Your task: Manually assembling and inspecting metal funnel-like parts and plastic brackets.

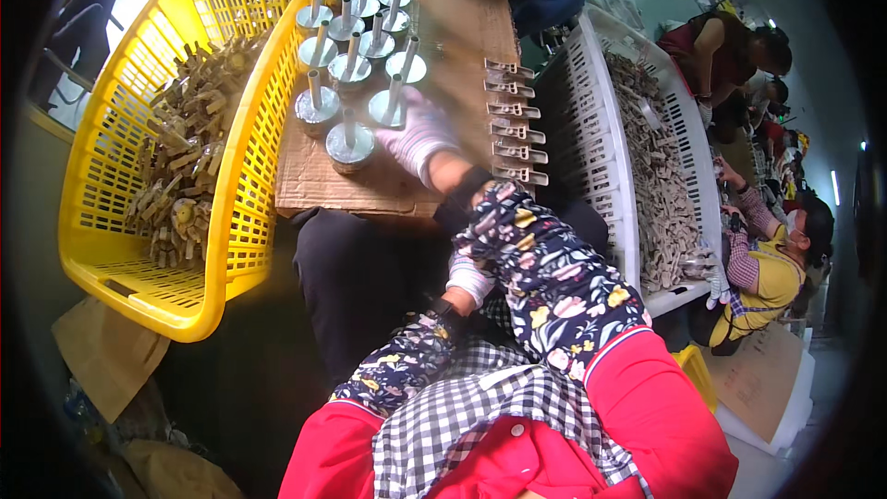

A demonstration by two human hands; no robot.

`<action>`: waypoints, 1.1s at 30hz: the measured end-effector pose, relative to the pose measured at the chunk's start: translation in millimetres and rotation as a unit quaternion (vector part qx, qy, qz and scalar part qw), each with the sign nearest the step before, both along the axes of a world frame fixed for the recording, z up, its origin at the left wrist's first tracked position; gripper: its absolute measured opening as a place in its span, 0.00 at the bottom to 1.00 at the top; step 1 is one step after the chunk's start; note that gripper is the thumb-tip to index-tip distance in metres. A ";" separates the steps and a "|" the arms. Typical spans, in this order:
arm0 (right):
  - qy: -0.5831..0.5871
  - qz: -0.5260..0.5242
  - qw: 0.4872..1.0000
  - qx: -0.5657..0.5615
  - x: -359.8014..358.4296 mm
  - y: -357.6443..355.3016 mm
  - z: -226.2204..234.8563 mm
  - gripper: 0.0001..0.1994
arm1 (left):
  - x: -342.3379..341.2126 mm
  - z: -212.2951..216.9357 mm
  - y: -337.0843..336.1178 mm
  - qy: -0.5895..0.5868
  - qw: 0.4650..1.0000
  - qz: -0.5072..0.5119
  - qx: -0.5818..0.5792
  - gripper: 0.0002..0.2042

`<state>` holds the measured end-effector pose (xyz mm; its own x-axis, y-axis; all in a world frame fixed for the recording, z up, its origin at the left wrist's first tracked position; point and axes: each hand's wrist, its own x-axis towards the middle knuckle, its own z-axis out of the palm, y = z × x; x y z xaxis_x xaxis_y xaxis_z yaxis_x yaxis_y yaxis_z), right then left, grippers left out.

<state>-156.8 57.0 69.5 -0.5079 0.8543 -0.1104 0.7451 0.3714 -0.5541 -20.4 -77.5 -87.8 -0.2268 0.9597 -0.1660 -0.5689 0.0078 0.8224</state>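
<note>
While the yellow crate point(220, 268) sits heaped, much looks left to handle

Far left: tan wooden-looking pieces point(176, 166) piled inside. Next, on cardboard point(453, 28), stemmed discs point(350, 71) stand clustered, stems up. Right hand point(420, 139), gloved, at the cluster's near-right disc point(386, 113); blurred, cannot tell if gripping. Left hand point(468, 279) low, partly behind the flowered sleeve point(554, 268); grip unreadable. Cardboard's right edge: clips point(513, 111) already set in a row. Far right: white crate point(584, 120), its heap point(651, 185) seemingly plenty remaining.
</note>
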 end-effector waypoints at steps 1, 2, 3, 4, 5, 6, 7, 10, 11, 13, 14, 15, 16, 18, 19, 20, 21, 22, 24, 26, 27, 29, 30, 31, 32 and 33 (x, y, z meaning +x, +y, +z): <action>-0.007 0.002 1.000 -0.001 -0.6 -1.4 -1.8 0.33 | 3.7 -12.9 -0.5 0.020 1.000 0.005 0.012 0.16; 0.020 0.021 0.999 -0.030 5.8 0.7 -0.8 0.33 | 0.3 -8.0 -1.8 0.210 0.976 0.056 0.018 0.14; 0.048 0.032 0.997 -0.057 19.5 7.4 3.1 0.33 | -28.6 48.5 -4.0 0.386 0.920 -0.066 -0.034 0.14; 0.055 0.046 0.997 0.003 28.5 -3.7 12.3 0.30 | -35.5 55.5 -6.3 0.349 0.927 -0.074 -0.113 0.15; 0.012 0.063 0.996 0.058 48.6 -15.5 33.6 0.30 | -36.0 58.9 -5.3 0.308 0.929 -0.089 -0.184 0.16; -0.046 0.109 0.987 0.112 71.4 -24.8 46.2 0.31 | -38.5 64.3 -6.7 0.348 0.921 -0.053 -0.167 0.17; -0.103 0.149 0.970 0.164 89.2 -35.4 52.5 0.33 | -40.2 64.8 -9.4 0.359 0.916 -0.064 -0.166 0.17; -0.116 0.262 0.946 0.153 104.0 -56.7 39.5 0.31 | -11.6 -7.9 2.5 0.573 0.815 -0.023 -0.082 0.11; -0.116 0.253 0.949 0.150 112.1 -53.4 29.9 0.31 | -12.5 3.0 1.6 0.574 0.814 -0.032 -0.079 0.11; -0.043 0.273 0.950 0.143 123.4 -47.6 15.2 0.31 | -17.6 21.9 -1.3 0.581 0.808 -0.063 -0.082 0.09; -0.045 0.278 0.951 0.127 125.1 -50.9 29.7 0.29 | -18.7 14.7 1.8 0.622 0.777 -0.065 -0.070 0.10; 0.056 0.278 0.949 0.137 132.8 -46.0 40.1 0.27 | -17.8 8.7 -2.4 0.623 0.775 -0.066 -0.080 0.10; 0.153 0.188 0.970 0.007 152.5 -34.4 41.3 0.27 | -20.6 33.7 -0.2 0.484 0.867 -0.033 -0.111 0.11; 0.253 0.039 0.966 0.039 200.7 -13.0 48.5 0.34 | -27.1 52.2 -0.1 0.326 0.935 0.001 -0.138 0.13; 0.269 -0.022 0.963 0.005 218.1 1.6 52.3 0.35 | -24.8 49.6 0.5 0.325 0.934 -0.001 -0.144 0.13; 0.252 -0.005 0.967 0.035 222.3 1.8 51.3 0.35 | -23.6 45.3 1.1 0.307 0.941 -0.009 -0.143 0.13; 0.234 0.013 0.970 0.065 224.1 1.4 48.7 0.36 | -22.0 41.4 0.0 0.288 0.947 -0.016 -0.142 0.12; 0.184 0.050 0.976 0.107 225.5 2.4 41.6 0.36 | -22.0 46.8 1.2 0.291 0.947 -0.005 -0.132 0.12; 0.120 0.134 0.963 0.199 221.1 0.3 28.8 0.37 | -20.5 52.9 3.0 0.280 0.950 -0.009 -0.139 0.11; 0.126 0.120 0.968 0.180 210.6 0.1 14.7 0.37 | -22.6 55.3 3.1 0.269 0.952 -0.013 -0.145 0.10; 0.137 0.114 0.969 0.172 206.9 3.1 8.5 0.37 | -23.6 55.4 3.0 0.262 0.953 -0.024 -0.149 0.10; 0.110 0.139 0.962 0.206 201.9 11.7 3.3 0.37 | -24.9 57.9 2.0 0.254 0.954 -0.034 -0.158 0.09; 0.083 0.163 0.953 0.243 199.5 14.9 1.2 0.37 | -25.3 59.4 1.2 0.244 0.957 -0.031 -0.154 0.09; 0.082 0.165 0.953 0.239 197.4 17.1 0.3 0.37 | -25.0 60.4 0.3 0.234 0.960 -0.028 -0.150 0.09; 0.075 0.178 0.949 0.250 195.2 19.3 0.0 0.37 | -24.4 60.7 -0.5 0.235 0.962 -0.021 -0.138 0.09; 0.069 0.190 0.944 0.261 192.9 21.5 0.1 0.37 | -24.2 62.6 -1.1 0.232 0.962 -0.020 -0.141 0.09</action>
<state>36.1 78.5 69.5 -0.7679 0.5264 0.3649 0.4367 0.8471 -0.3029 -44.6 -78.6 -25.1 -0.3033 0.9009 -0.3104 -0.1349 0.2819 0.9499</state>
